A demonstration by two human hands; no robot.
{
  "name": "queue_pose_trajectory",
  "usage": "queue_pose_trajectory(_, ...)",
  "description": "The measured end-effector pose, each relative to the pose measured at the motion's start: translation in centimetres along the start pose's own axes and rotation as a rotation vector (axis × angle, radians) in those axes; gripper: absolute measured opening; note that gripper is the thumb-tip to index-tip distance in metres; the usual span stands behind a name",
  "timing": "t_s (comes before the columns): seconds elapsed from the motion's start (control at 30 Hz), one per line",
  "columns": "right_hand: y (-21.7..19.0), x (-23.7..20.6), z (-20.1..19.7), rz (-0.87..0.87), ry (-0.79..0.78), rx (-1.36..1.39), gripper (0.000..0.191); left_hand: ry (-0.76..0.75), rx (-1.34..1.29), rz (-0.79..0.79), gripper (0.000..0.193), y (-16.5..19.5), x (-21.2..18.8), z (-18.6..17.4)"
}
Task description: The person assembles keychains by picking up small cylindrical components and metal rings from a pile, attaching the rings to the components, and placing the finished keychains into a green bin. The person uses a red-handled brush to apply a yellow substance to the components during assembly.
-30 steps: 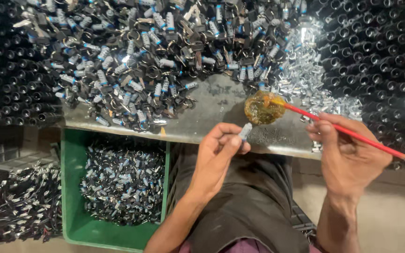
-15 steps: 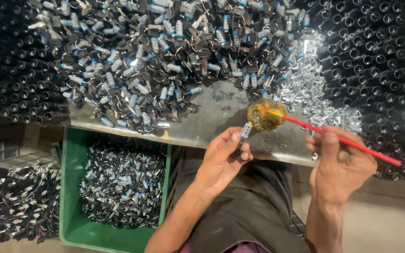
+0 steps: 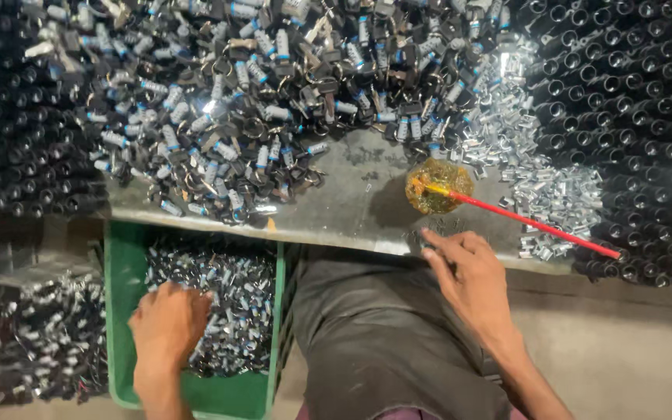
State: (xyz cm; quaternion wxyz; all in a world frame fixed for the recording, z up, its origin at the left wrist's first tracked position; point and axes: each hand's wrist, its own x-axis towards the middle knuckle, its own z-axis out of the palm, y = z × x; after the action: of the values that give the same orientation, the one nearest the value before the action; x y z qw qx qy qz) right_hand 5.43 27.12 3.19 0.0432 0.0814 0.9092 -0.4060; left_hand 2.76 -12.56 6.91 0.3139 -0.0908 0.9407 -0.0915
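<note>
My left hand (image 3: 168, 324) is low over the green crate (image 3: 117, 311), knuckles up, its fingers curled down into the small silver and blue parts (image 3: 239, 299) there; what it holds is hidden. My right hand (image 3: 467, 271) rests at the front edge of the grey metal table (image 3: 355, 206), fingers spread, fingertips touching a few small metal pieces (image 3: 434, 230). It holds nothing. Just beyond it stands a small clear cup of yellow grease (image 3: 439, 187). A thin red stick (image 3: 534, 225) leans in the cup and lies across the table to the right.
A big heap of black and blue-banded lock parts with keys (image 3: 258, 101) covers the back of the table. Shiny silver clips (image 3: 550, 194) lie right of the cup. Racks of black tubes (image 3: 624, 101) flank both sides. More parts fill a bin (image 3: 33, 350) at left.
My left hand dropped from the cup down to the green crate. My right hand let go of the red stick, which now rests in the cup, and moved to the table edge.
</note>
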Motion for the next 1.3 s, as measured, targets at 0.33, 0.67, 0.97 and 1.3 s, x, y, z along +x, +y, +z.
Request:
queue_pose_trajectory(0.33,-1.3,1.6,2.3,-0.143,0.023,-0.199,0.033,0.72,-0.475,0.443,0.01,16.0,7.0,-4.4)
queue_pose_trajectory(0.67,-0.5,0.8,4.8,-0.339,-0.035,-0.194,0.042,0.916,-0.949,0.908,0.014,15.1,5.3,-8.0)
queue_pose_trajectory(0.97,0.1,-0.8,2.9,0.112,-0.068,0.606,0.011,-0.343,-1.835,0.603,0.018,17.3,-1.4,-1.5)
queue_pose_trajectory(1.3,1.0,-1.4,1.9,0.141,-0.195,0.723,0.01,-0.518,-1.5,0.566,0.015,18.3,-2.2,1.0)
